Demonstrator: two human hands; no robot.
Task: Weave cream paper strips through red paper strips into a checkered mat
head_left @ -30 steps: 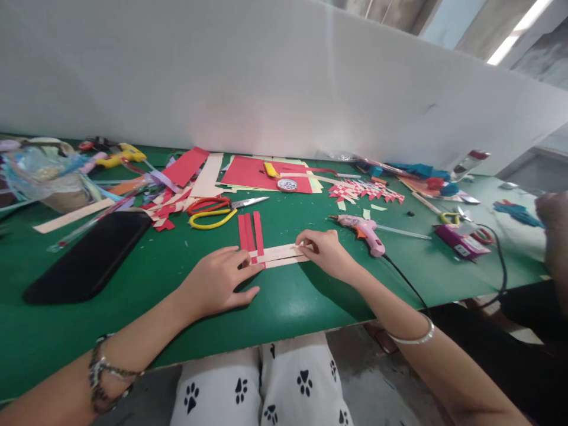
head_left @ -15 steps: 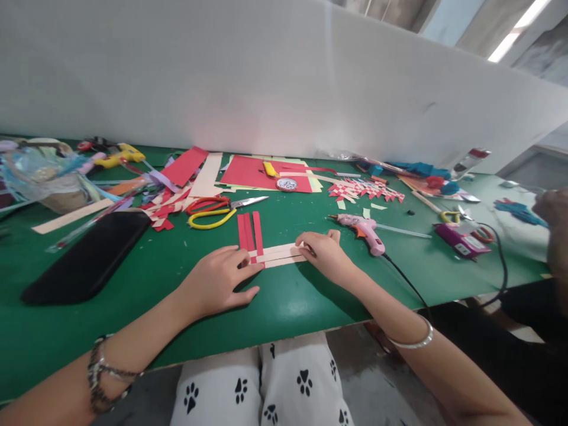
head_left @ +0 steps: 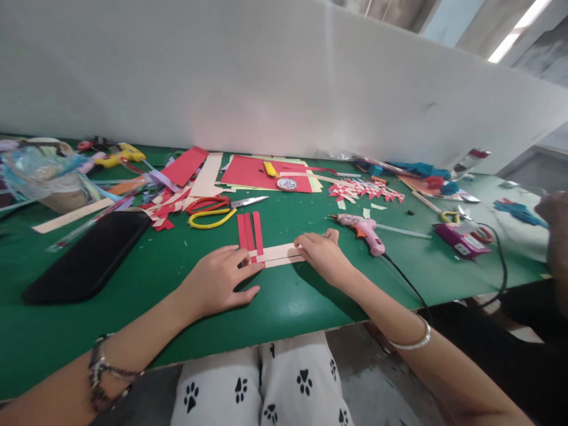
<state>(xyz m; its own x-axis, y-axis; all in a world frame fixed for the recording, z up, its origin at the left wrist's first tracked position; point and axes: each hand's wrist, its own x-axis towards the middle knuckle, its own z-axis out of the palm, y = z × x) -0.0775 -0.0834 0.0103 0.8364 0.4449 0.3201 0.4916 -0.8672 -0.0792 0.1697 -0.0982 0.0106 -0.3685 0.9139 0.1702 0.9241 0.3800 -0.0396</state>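
Red paper strips (head_left: 249, 232) stand upward from a small woven corner in front of me. Cream paper strips (head_left: 279, 254) cross them and run to the right, with a narrow dark gap between them. My left hand (head_left: 222, 275) rests over the woven corner, its fingertips pressing there and its thumb spread on the table. My right hand (head_left: 323, 254) is closed at the right ends of the cream strips, fingertips pinched on them. Both hands hide the strip ends under them.
Orange-and-yellow scissors (head_left: 213, 210) lie beyond the strips, a pink glue gun (head_left: 361, 228) to the right with its cord over the table edge. A black case (head_left: 91, 257) is at left. Paper scraps (head_left: 168, 207) and red sheets (head_left: 242, 171) lie behind. Another person's hand (head_left: 552, 213) shows far right.
My right hand has shifted slightly left along the cream strips, and the gap between them looks a little narrower. My left hand stays in place.
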